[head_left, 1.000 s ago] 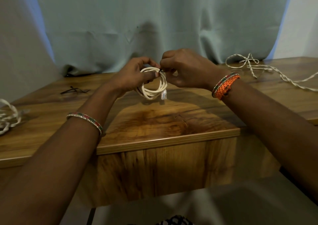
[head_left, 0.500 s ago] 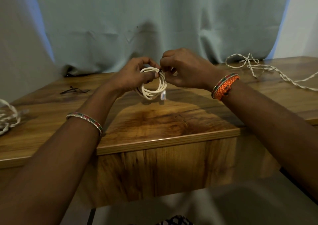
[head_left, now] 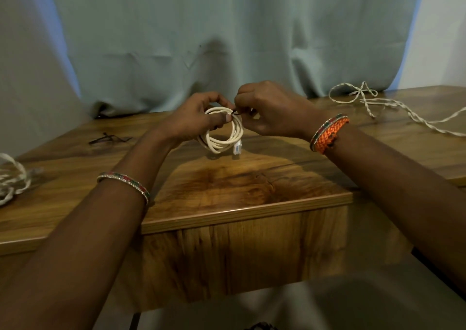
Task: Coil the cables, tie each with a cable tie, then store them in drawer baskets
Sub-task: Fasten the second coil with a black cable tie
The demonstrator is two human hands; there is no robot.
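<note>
A white cable is wound into a small coil and held upright above the wooden table, its clear plug hanging at the bottom right. My left hand grips the coil's upper left part, thumb across the loops. At the top of the coil my right hand pinches a thin dark cable tie wrapped over the strands. The tie's ends are mostly hidden by my fingers.
Spare dark cable ties lie on the table at the back left. A twisted white cable sprawls loose at the back right, and another white cable lies at the left edge. A grey curtain hangs behind the table.
Hardly anything has moved. Both hands stay on the coil, with my right fingers working slightly at the tie.
</note>
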